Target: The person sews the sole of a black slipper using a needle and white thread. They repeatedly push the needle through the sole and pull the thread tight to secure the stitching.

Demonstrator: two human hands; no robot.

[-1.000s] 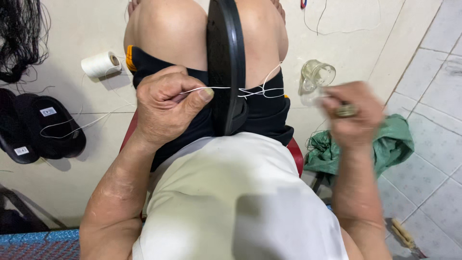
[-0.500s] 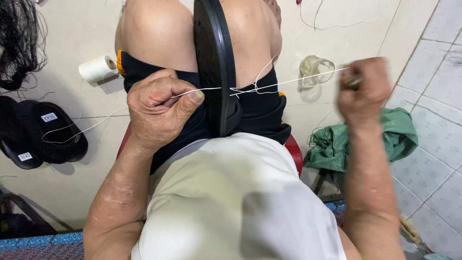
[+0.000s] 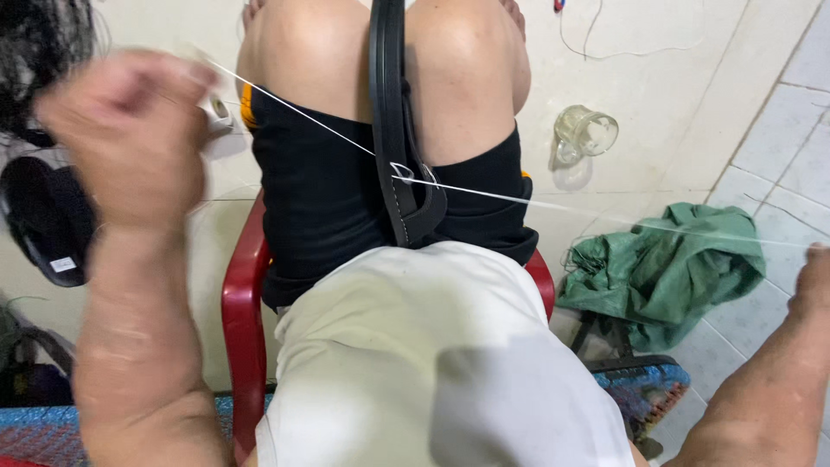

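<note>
Between the knees, a black sandal (image 3: pixel 393 130) stands on edge, clamped above a red chair (image 3: pixel 242 329). White thread (image 3: pixel 484 192) runs taut from its sole to both sides. Left hand (image 3: pixel 130 138), blurred, is closed on one end; right hand (image 3: pixel 817 277) is mostly out of frame, grip unclear.

A sandal (image 3: pixel 393 130) stands on edge between the person's knees at upper centre of the frame. Thread (image 3: pixel 484 192) runs from it to both sides: up-left to the left hand (image 3: pixel 130 138) in the upper left, and right to the right hand (image 3: pixel 817 277) at the right edge. The person sits on a chair (image 3: pixel 242 320) at lower centre. A spool (image 3: pixel 218 111) lies on the floor just right of the left hand. Slippers (image 3: pixel 43 216) lie at the left edge. A glass mug (image 3: pixel 586 131) sits upper right, a cloth (image 3: pixel 666 268) below it.
</note>
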